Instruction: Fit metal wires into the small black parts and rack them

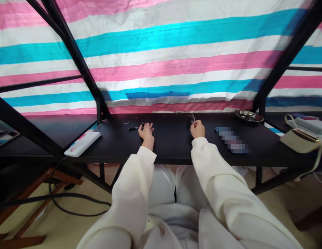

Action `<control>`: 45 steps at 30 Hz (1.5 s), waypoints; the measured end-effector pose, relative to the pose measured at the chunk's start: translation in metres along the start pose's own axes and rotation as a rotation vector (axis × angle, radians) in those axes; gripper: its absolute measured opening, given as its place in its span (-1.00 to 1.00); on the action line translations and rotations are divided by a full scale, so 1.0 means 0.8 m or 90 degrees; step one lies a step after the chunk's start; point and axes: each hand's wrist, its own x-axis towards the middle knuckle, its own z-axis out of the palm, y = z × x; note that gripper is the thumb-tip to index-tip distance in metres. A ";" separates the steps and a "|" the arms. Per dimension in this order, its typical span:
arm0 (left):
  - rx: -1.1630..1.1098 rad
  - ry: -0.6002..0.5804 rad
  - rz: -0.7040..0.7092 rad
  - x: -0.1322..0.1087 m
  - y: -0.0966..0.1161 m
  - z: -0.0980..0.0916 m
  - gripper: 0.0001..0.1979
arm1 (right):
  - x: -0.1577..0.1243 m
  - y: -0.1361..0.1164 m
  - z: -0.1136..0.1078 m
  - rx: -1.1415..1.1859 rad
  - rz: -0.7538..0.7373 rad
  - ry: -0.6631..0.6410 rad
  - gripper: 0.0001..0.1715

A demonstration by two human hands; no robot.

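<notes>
Along the far side of the black table [171,147]: thin wire bits [126,122] lie scattered, too small to make out well
Left hand [146,134]: fingers [150,127] spread wide open, holding nothing, hand resting on the table
Beside left hand: small dark stick with a silver end [132,128], just left of the fingers, long axis running left to right
Right hand [197,129]: fingers [194,123] curled inward; small silvery coil [192,119] at the fingertips, held or only touched, cannot tell
Right of the hands: round metal dish [248,116] at the far edge, blurred flat thing [231,139] nearer
Far right: beige pouch [301,140]
Left end: white power bank [82,143]
</notes>
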 end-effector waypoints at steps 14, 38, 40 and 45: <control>0.125 -0.411 -0.112 -0.032 0.000 0.010 -0.78 | -0.031 -0.025 0.016 0.387 -0.163 -0.210 -0.66; 0.301 -0.538 -0.080 -0.053 -0.004 0.012 -0.72 | -0.026 -0.024 0.027 0.606 -0.084 -0.337 -0.57; 0.304 -0.534 -0.077 -0.055 -0.004 0.013 -0.73 | -0.026 -0.023 0.027 0.604 -0.086 -0.334 -0.57; 0.321 -0.539 -0.073 -0.053 -0.006 0.013 -0.72 | -0.026 -0.023 0.026 0.596 -0.089 -0.332 -0.54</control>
